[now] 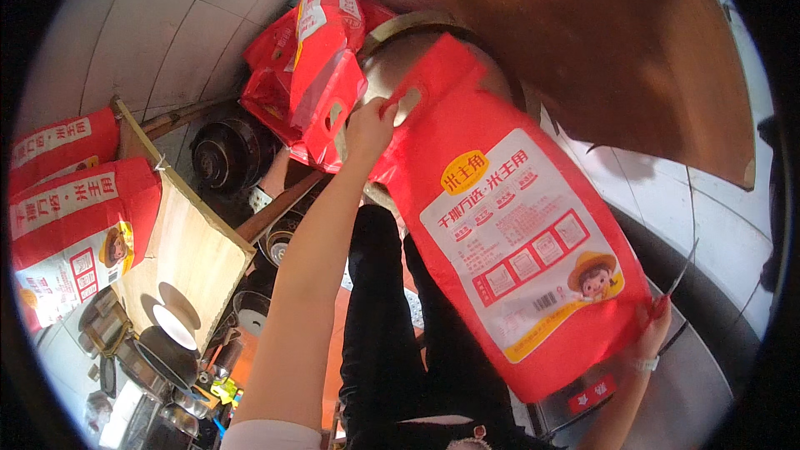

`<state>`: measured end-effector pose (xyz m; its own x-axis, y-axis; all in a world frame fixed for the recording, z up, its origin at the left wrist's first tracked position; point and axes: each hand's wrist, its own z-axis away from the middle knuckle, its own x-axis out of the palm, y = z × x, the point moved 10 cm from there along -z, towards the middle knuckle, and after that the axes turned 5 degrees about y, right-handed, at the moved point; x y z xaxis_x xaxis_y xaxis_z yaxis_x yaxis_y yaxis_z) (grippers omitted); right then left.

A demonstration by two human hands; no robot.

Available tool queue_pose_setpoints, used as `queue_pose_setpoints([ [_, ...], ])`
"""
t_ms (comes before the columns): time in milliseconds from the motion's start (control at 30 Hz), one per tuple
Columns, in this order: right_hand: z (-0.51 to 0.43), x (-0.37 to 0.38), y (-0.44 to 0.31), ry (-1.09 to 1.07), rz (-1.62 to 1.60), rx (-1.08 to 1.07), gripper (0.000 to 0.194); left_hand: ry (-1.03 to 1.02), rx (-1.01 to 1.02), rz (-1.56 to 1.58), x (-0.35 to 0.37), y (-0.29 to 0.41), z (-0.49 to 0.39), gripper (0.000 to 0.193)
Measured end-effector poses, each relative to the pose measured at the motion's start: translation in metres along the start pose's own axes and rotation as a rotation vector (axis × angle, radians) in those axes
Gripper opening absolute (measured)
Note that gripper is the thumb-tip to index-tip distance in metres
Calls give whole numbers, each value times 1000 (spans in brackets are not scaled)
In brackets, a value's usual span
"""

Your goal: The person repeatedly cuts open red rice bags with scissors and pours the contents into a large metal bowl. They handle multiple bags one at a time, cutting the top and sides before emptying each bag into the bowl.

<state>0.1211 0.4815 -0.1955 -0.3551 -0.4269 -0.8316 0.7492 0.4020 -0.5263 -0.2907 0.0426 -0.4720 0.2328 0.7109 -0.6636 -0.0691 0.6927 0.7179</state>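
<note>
A large red rice bag (500, 231) with a white printed panel slants across the view in front of my legs. My left hand (370, 128) grips it at the cut-out handle near its upper end. At the lower right corner of the bag is my right hand (656, 328), closed around a thin pointed metal blade (686, 267) that sticks up past the bag's edge. Whether those fingers also pinch the bag is hard to tell. Behind the bag's top, a wide round vessel (400, 59) shows part of its rim; the bag hides the rest.
Crumpled red bags (312, 69) lie beside the vessel. A large brown wooden board (600, 56) stands at upper right. More red rice bags (87, 212) rest on a wooden shelf (187, 225) at left, near dark pots (228, 153) and pans (165, 356). A grey appliance (681, 381) is at lower right.
</note>
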Motion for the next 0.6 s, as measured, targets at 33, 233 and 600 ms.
queue_pose_setpoints([
  [33, -1, 0, 8, 4, 26, 13, 27, 9, -32, -34, -2, -5, 3, 31],
  [233, -4, 2, 44, 19, -40, 108, 26, -84, -108, -5, 14, -20, 13, 29],
  [600, 27, 68, 88, -89, -743, 404, 30, 44, 117, 257, -211, 119, 58, 23],
])
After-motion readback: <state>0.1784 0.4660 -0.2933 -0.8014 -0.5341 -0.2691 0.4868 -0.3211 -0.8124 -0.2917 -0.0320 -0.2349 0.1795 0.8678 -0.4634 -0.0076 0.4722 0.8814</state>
